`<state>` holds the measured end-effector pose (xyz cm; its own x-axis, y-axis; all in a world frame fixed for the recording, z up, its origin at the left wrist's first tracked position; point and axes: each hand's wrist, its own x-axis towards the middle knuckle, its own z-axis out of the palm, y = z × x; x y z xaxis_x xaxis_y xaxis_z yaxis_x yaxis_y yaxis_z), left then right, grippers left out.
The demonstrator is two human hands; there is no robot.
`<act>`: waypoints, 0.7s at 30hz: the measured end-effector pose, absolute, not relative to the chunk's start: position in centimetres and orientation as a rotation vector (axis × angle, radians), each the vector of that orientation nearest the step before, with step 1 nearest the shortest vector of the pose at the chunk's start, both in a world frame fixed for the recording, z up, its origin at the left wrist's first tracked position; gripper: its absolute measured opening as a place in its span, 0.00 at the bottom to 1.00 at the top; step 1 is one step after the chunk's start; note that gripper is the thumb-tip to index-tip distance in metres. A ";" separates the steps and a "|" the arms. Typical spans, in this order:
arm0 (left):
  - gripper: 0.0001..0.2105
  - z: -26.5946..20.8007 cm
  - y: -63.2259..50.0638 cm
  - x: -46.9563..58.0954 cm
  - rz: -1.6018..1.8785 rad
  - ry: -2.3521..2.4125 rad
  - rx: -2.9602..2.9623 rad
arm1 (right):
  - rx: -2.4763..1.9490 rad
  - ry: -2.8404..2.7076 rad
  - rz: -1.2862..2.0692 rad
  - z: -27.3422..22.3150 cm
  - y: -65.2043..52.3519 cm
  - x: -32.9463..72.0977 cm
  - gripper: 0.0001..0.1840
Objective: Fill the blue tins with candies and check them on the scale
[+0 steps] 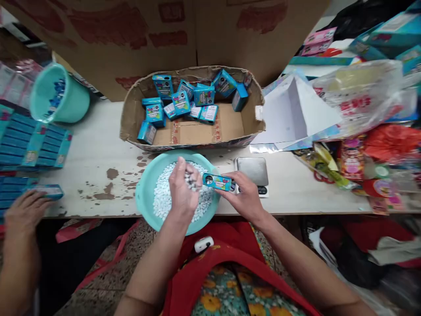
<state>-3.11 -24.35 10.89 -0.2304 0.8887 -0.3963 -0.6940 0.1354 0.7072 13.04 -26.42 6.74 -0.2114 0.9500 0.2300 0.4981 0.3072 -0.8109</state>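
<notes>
Basin: round turquoise plastic basin (144, 197), landmark; small white pellets (162, 195) spread across its floor.
Left hand: left hand (182, 188) over the basin, fingers curled in a loose cup around some pellets.
Right hand: right hand (245, 193) at the basin's right rim, thumb and fingers closed on the carton by its right end.
Carton: small blue printed cardboard carton (217, 181), on its side, over the basin's right rim, left end just beside left fingers.
Tray: low brown cardboard tray (230, 127) just behind the basin; similar blue cartons (180, 102) loose inside, mostly toward its back and left.
Scale: flat silver-topped scale (252, 170) just right of the basin, partly behind right hand.
Co-worker: another person's hand (28, 204), well left of the basin, on a blue box (51, 191).
</notes>
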 end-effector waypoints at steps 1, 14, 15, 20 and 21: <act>0.18 11.0 -24.3 -2.8 1.544 1.048 0.317 | -1.273 -1.857 0.785 6.7 -26.6 12.1 0.16; 0.20 9.1 -24.1 -5.3 1.605 1.235 0.445 | -1.303 -1.733 0.939 6.1 -26.5 9.7 0.17; 0.19 8.5 -24.4 -6.0 1.535 1.314 0.569 | -1.306 -1.685 0.972 6.2 -26.6 10.0 0.17; 0.11 5.4 -25.5 -11.4 0.837 1.783 1.460 | -1.515 -1.372 0.984 4.8 -27.3 15.3 0.20; 0.12 5.3 -25.0 -12.6 0.771 1.825 1.540 | -1.576 -1.292 0.956 4.0 -27.3 16.8 0.22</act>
